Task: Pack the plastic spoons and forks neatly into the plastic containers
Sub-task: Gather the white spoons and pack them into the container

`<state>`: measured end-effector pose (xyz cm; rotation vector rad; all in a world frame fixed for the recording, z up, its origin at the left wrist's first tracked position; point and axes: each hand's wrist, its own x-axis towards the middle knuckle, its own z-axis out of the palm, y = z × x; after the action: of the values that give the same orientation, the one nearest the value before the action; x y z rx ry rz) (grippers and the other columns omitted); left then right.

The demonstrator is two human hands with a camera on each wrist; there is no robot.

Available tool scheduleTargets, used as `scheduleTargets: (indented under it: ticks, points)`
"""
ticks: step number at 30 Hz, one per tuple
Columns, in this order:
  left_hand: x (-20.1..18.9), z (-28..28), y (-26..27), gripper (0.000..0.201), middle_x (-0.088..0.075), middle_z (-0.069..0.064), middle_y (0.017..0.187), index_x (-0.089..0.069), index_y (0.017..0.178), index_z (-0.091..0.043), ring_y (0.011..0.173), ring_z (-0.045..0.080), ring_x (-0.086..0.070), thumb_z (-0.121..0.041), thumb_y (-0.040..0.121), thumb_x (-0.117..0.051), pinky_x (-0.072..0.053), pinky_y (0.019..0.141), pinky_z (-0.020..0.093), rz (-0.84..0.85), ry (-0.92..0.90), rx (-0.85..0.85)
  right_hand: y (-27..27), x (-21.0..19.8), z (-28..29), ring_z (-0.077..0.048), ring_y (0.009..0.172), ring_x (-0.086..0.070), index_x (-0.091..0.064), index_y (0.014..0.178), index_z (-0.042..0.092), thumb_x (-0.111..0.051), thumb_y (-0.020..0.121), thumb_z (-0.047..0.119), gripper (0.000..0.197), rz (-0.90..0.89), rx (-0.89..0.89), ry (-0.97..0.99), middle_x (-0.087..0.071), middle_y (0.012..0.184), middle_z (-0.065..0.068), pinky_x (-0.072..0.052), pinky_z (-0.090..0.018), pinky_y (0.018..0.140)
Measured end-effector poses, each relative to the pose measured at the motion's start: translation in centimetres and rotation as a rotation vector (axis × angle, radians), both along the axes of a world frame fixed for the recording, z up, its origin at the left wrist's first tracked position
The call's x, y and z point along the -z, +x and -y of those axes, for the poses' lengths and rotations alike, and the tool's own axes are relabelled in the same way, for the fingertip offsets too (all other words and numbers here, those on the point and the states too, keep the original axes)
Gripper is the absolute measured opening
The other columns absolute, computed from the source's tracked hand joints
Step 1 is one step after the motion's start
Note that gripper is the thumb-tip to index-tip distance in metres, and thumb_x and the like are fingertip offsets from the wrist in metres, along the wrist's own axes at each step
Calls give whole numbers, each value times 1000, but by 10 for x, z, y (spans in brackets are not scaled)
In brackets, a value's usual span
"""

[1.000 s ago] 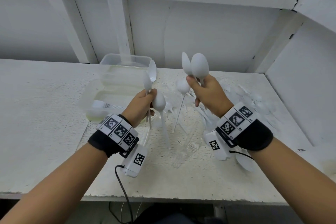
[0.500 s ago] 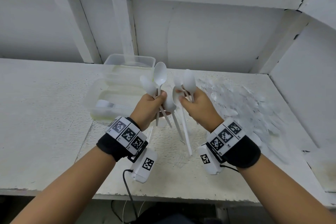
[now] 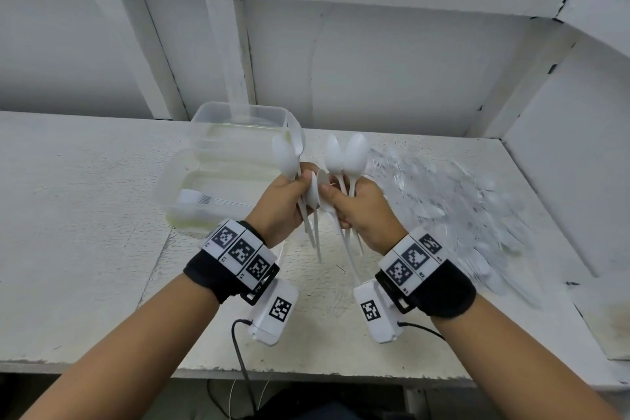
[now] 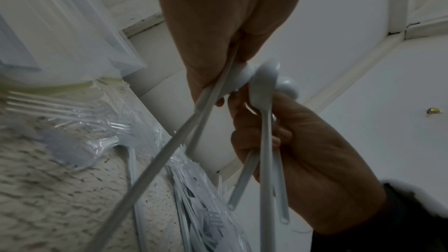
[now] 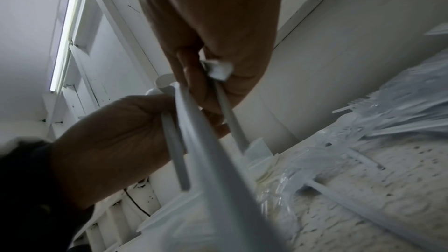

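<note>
Both hands are raised side by side above the white table [image 3: 85,215], each gripping white plastic spoons bowls up. My left hand [image 3: 284,199] holds a few spoons [image 3: 286,157], handles hanging down. My right hand [image 3: 358,211] grips its own spoons [image 3: 346,155]; in the left wrist view their handles [image 4: 266,141] run down through its curled fingers. The hands almost touch, and one spoon bowl [image 3: 313,191] sits between the two thumbs. A clear plastic container [image 3: 191,201] at the left holds white forks [image 3: 197,198]. A second clear container [image 3: 238,123] stands behind it.
A loose heap of clear and white plastic cutlery [image 3: 453,208] covers the table's right side up to the side wall. White wall and shelf frame stand close behind. A cable [image 3: 242,361] hangs off the table's front edge.
My right hand came down and left until it met the left hand. The spoons in both hands now stand close together. The view shifted a little.
</note>
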<state>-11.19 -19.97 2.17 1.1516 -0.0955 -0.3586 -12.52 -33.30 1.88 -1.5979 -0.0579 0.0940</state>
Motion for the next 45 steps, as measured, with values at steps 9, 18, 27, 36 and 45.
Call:
scheduleTargets:
  ticks: [9,18,27,36,45]
  points:
    - [-2,2,-1,33,-58,17,103,-48,124,-4,84,24,-60,-14,102,-26,-54,65,32,22,-48,58,-2,5,-15,3,45,-50,-63,101,8,-59,91,23,18,6,105,-82,-58,62,14,-35,-12,42]
    - [6,-8,3,20,-51,5,72,-53,99,-20,53,14,-46,-18,101,-33,-38,50,25,85,463,-125,3,-9,6,8,42,-47,-63,92,14,-63,88,17,5,69,206,-202,-54,59,16,-33,-8,42]
    - [5,-4,-11,26,-43,-14,73,-42,119,-22,58,-1,-42,-38,98,-39,-34,52,15,231,740,-8,13,-16,8,-2,40,-40,-65,93,1,-61,89,18,17,81,299,-222,-44,47,13,-33,-21,52]
    - [3,-6,-12,27,-60,-3,79,-57,96,-18,59,8,-57,-34,99,-35,-51,59,26,151,617,94,14,-9,6,-20,57,-40,-41,62,13,-56,92,19,34,50,349,-270,-37,55,-2,-38,-33,61]
    - [5,-26,3,31,-36,-2,65,-49,87,-11,51,11,-33,-40,95,-45,-29,49,23,143,750,-145,10,-17,22,-16,51,-33,-39,62,12,-57,91,18,34,70,271,-303,-34,55,-2,-32,-30,57]
